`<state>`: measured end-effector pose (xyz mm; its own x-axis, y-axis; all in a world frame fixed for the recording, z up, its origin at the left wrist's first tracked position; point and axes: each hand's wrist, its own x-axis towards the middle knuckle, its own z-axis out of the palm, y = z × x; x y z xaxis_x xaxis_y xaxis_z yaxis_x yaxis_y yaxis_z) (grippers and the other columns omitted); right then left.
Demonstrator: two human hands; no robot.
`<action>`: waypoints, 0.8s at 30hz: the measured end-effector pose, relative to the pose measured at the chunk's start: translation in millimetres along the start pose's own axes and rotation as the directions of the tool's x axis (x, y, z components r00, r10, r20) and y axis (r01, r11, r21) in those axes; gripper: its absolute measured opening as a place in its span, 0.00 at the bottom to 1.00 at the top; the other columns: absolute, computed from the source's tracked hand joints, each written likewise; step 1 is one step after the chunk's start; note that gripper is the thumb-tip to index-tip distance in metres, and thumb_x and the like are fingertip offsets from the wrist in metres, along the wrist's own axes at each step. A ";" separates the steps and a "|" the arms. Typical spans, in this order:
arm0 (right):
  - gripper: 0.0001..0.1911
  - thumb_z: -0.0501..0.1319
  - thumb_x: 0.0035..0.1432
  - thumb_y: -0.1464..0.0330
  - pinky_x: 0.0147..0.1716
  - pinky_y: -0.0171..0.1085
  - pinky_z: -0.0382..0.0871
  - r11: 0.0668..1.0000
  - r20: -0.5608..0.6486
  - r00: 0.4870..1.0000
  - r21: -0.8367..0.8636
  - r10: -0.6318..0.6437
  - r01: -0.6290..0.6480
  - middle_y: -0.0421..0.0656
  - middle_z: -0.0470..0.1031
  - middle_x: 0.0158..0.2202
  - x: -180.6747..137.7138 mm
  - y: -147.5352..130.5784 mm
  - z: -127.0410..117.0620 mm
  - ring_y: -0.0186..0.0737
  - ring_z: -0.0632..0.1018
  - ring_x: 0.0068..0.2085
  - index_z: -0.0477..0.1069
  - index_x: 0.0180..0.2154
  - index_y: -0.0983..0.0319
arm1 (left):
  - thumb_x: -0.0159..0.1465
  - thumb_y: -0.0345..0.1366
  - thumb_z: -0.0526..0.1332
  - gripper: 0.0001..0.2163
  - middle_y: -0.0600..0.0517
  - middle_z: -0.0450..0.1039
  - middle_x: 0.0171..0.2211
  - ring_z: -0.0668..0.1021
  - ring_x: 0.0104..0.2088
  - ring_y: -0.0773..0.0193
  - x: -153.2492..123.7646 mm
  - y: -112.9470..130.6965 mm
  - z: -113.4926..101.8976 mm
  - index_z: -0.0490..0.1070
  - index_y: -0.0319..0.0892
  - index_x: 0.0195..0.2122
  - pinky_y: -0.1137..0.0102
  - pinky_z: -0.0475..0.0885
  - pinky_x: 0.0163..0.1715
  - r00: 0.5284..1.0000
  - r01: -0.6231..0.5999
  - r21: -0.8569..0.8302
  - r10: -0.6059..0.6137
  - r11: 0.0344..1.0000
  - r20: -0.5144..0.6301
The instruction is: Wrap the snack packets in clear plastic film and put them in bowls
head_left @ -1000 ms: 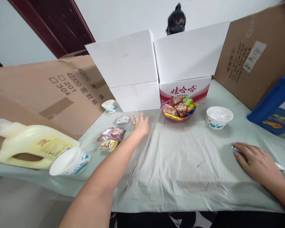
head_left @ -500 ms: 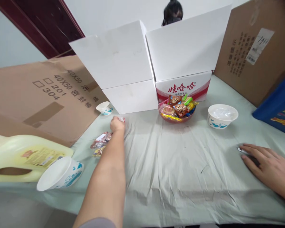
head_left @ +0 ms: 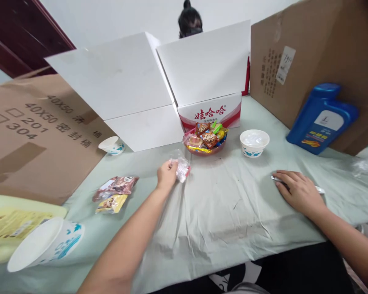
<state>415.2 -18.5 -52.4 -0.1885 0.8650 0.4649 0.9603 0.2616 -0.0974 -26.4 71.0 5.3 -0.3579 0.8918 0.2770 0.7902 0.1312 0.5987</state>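
Observation:
My left hand (head_left: 167, 175) is closed on a crumpled clear plastic wrapper (head_left: 182, 167) with red marks, just above the middle of the tablecloth. Off to its left lie several packaged snacks (head_left: 118, 185), brown and yellow. A reddish bowl (head_left: 204, 151) heaped with wrapped sweets and snacks (head_left: 209, 138) stands a little beyond the wrapper. On the right, my right hand (head_left: 297, 190) rests on the cloth with its fingers curved over a slim silvery object (head_left: 319, 190); only its ends show, so its kind is unclear.
A paper bowl (head_left: 252, 154) with clear plastic inside stands right of the sweets. Other paper bowls are at left, one tilted (head_left: 64, 245), one farther back (head_left: 118, 148). White cartons (head_left: 147, 130), brown boxes (head_left: 33, 134), a blue bottle (head_left: 315, 130) and a yellowish jug (head_left: 24, 210) surround the table. Someone sits behind.
My left hand has moved right and nearer with the wrapper, away from the small back bowl, uncovering the snacks. The view has turned right; my right hand stays on the silvery object.

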 end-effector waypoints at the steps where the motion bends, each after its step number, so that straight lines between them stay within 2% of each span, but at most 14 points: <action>1: 0.21 0.48 0.66 0.60 0.46 0.48 0.68 1.000 -0.004 1.000 0.007 0.001 -0.001 0.47 0.77 0.49 0.0 -0.3 -0.3 0.51 0.74 0.50 0.74 0.49 0.60 | 0.60 0.42 0.58 0.14 0.53 0.71 0.25 0.74 0.29 0.63 -16.4 6.9 4.9 0.63 0.44 0.20 0.72 0.66 0.31 0.999 -0.042 -0.027 0.043 0.999 0.012; 4: 0.19 0.48 0.67 0.62 0.47 0.47 0.68 1.000 -0.020 1.000 0.027 -0.001 0.002 0.47 0.77 0.48 0.4 -1.4 -2.2 0.50 0.74 0.49 0.74 0.48 0.60 | 0.56 0.37 0.62 0.14 0.53 0.73 0.32 0.75 0.35 0.64 -55.0 19.8 16.3 0.57 0.43 0.18 0.73 0.68 0.36 0.990 -0.137 -0.098 0.139 0.986 0.017; 6: 0.19 0.48 0.67 0.63 0.47 0.46 0.67 0.999 -0.019 1.000 0.035 -0.009 0.009 0.47 0.78 0.47 0.9 -2.7 -4.2 0.49 0.74 0.49 0.75 0.48 0.60 | 0.55 0.34 0.63 0.14 0.53 0.72 0.33 0.75 0.36 0.64 -69.2 22.9 20.7 0.56 0.44 0.19 0.71 0.70 0.39 0.984 -0.180 -0.150 0.179 0.972 -0.022; 11: 0.18 0.50 0.66 0.65 0.47 0.47 0.68 0.997 -0.014 1.000 0.075 -0.012 0.013 0.48 0.78 0.47 1.9 -4.3 -7.6 0.49 0.74 0.48 0.76 0.47 0.60 | 0.56 0.31 0.62 0.14 0.50 0.70 0.35 0.75 0.43 0.59 -80.0 22.7 22.3 0.55 0.46 0.20 0.67 0.71 0.44 0.956 -0.277 -0.177 0.254 0.944 -0.143; 13: 0.18 0.50 0.66 0.65 0.47 0.48 0.68 0.996 -0.018 1.000 0.087 -0.015 0.017 0.48 0.78 0.46 2.0 -3.3 -7.7 0.49 0.74 0.47 0.76 0.46 0.60 | 0.56 0.30 0.60 0.12 0.47 0.70 0.40 0.76 0.45 0.59 -81.7 20.3 21.5 0.57 0.45 0.21 0.68 0.72 0.41 0.940 -0.335 -0.190 0.314 0.923 -0.133; 15: 0.18 0.50 0.66 0.65 0.47 0.47 0.68 0.996 -0.025 0.999 0.089 -0.023 0.025 0.48 0.78 0.44 2.0 -1.8 -7.3 0.49 0.75 0.45 0.77 0.45 0.60 | 0.57 0.30 0.59 0.07 0.46 0.71 0.44 0.76 0.42 0.61 -82.6 16.9 20.8 0.63 0.44 0.24 0.69 0.72 0.37 0.925 -0.381 -0.210 0.371 0.901 -0.086; 17: 0.18 0.50 0.66 0.65 0.47 0.46 0.68 0.996 -0.032 0.999 0.086 -0.030 0.033 0.49 0.78 0.42 2.0 -0.6 -6.7 0.48 0.74 0.44 0.77 0.45 0.62 | 0.59 0.31 0.58 0.02 0.48 0.73 0.44 0.77 0.36 0.63 -82.7 13.7 20.5 0.70 0.44 0.31 0.69 0.73 0.36 0.923 -0.378 -0.217 0.386 0.900 -0.007; 19: 0.19 0.50 0.66 0.65 0.46 0.45 0.68 0.996 -0.037 0.999 0.080 -0.036 0.039 0.49 0.78 0.42 1.9 -0.2 -6.3 0.48 0.74 0.43 0.77 0.44 0.62 | 0.60 0.33 0.59 0.06 0.49 0.75 0.39 0.77 0.35 0.61 -82.2 11.9 20.3 0.73 0.44 0.37 0.66 0.73 0.40 0.929 -0.349 -0.182 0.365 0.919 0.061; 20: 0.19 0.50 0.66 0.65 0.46 0.45 0.68 0.996 -0.040 0.998 0.077 -0.038 0.041 0.49 0.78 0.41 1.9 -0.2 -6.2 0.48 0.74 0.43 0.77 0.44 0.62 | 0.60 0.34 0.60 0.07 0.49 0.75 0.38 0.77 0.38 0.59 -81.7 11.4 20.3 0.75 0.44 0.38 0.64 0.72 0.43 0.935 -0.335 -0.141 0.347 0.932 0.072; 22: 0.18 0.50 0.66 0.65 0.46 0.45 0.68 0.997 -0.046 0.998 0.071 -0.040 0.043 0.49 0.78 0.41 1.7 -0.7 -6.0 0.47 0.74 0.43 0.77 0.44 0.62 | 0.59 0.37 0.62 0.06 0.45 0.73 0.43 0.74 0.48 0.51 -79.6 10.3 20.0 0.77 0.43 0.35 0.58 0.69 0.51 0.953 -0.294 -0.069 0.297 0.953 0.050; 24: 0.18 0.50 0.66 0.64 0.46 0.45 0.68 0.997 -0.048 0.998 0.067 -0.040 0.044 0.49 0.78 0.41 1.6 -0.9 -5.7 0.48 0.75 0.43 0.78 0.44 0.62 | 0.58 0.39 0.63 0.07 0.42 0.71 0.49 0.70 0.54 0.47 -75.4 7.7 19.3 0.77 0.42 0.31 0.54 0.64 0.57 0.972 -0.224 -0.086 0.229 0.971 0.049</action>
<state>415.2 -19.8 -46.5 -0.2169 0.8320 0.5106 0.9351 0.3272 -0.1359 16.2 13.2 -25.4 -0.1428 0.9180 0.3699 0.8045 -0.1101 0.5837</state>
